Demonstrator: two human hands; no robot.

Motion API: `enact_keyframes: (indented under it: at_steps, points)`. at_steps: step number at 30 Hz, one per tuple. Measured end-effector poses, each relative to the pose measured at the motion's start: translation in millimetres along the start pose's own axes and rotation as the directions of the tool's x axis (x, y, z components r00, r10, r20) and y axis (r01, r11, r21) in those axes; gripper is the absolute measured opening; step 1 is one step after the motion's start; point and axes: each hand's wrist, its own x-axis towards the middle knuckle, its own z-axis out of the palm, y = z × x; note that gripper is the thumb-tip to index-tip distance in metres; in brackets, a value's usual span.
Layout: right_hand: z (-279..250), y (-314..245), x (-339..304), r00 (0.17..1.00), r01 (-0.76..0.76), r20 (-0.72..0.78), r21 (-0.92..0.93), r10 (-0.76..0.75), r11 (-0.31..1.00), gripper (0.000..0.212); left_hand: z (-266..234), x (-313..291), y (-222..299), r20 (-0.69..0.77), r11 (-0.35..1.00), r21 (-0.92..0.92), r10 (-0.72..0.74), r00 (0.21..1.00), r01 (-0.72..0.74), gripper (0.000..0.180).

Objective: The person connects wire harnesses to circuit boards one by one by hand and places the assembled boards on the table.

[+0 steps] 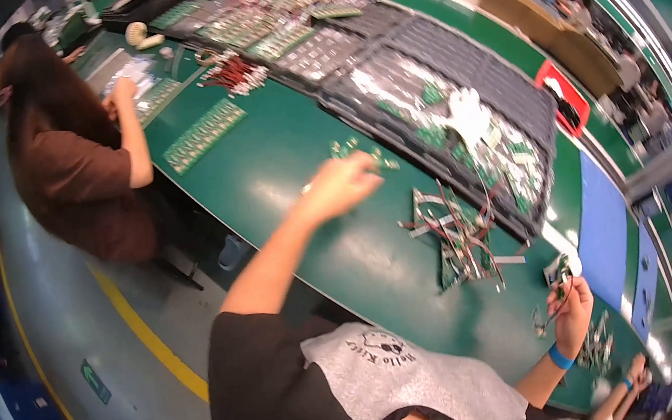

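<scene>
My left hand [343, 185] reaches over the green table beside several small green circuit boards [351, 148]. Its fingers are smeared by motion, so whether they grip anything does not show. At the right, my right hand [572, 316], with a blue wristband, is closed on a small circuit board with wires [566, 285]. Between the two hands lies a tangled pile of green boards with red and black wires [455, 232]. More loose wired parts [597, 345] lie beyond my right wrist.
Black trays [438, 49] with boards and bags line the table's far side. A green board panel [205, 134] and red wires [233, 77] lie at left, near a seated co-worker [71, 161]. A red bin [565, 99] and blue mat [600, 224] are at right.
</scene>
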Motion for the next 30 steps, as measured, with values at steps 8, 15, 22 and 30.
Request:
enact_keyframes:
  at_steps: [8,15,22,30]
  points:
    - [-222.4,82.7,-58.7,0.735,-0.178,-0.678,-0.201,-0.006,0.963,0.016,-15.3,-29.6,-73.0,-0.279,0.868,0.419,-0.155,0.948,0.265,0.041]
    - [-187.6,74.0,-27.7,0.757,-0.165,-0.547,-0.689,-0.357,0.706,0.041,-4.3,-24.0,-89.6,-0.220,0.734,0.579,-0.277,0.935,0.354,0.050]
    - [-39.0,67.5,17.2,0.987,-0.090,-0.153,-0.788,-0.053,0.609,0.030,-17.6,16.6,-121.3,-0.061,0.828,0.489,-0.281,0.958,0.274,0.048]
    - [-8.6,128.9,115.5,0.982,-0.169,-0.189,-0.906,-0.013,0.389,0.053,-16.0,6.3,-95.1,-0.124,0.735,0.568,-0.368,0.921,0.370,0.046]
